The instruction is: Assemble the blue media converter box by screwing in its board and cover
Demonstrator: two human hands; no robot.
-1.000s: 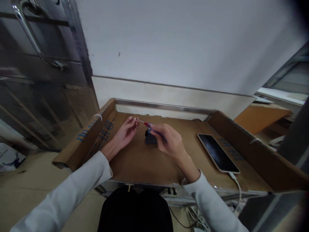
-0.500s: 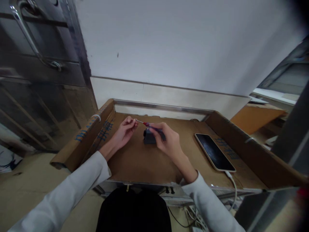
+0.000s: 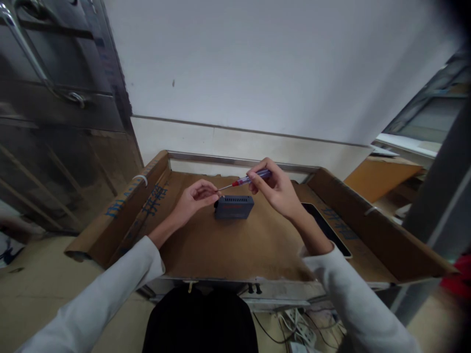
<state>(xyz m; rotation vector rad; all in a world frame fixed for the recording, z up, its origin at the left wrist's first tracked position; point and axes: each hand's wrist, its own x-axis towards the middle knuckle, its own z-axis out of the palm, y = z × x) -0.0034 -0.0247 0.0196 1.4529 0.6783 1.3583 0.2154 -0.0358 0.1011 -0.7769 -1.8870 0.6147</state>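
A small dark grey box (image 3: 234, 206) with vent slots lies on the brown cardboard sheet (image 3: 228, 245) that covers the table. My right hand (image 3: 276, 189) is raised above and to the right of the box, closed on a slim screwdriver (image 3: 246, 180) with a red and purple handle. Its metal tip points down and left to the box's left end. My left hand (image 3: 196, 197) is at that left end, its fingers pinched together by the tip; what they pinch is too small to make out.
A black phone (image 3: 327, 228) lies on the cardboard to the right, partly behind my right forearm. Raised cardboard flaps (image 3: 121, 208) edge the table left and right. A metal cabinet (image 3: 55, 122) stands at the left, a white wall behind, cables and a power strip (image 3: 298, 323) below.
My right hand has lifted the screwdriver up and to the right, off the grey box, which now shows whole. My left hand stays pinched near the tip. The camera view shifted a little.
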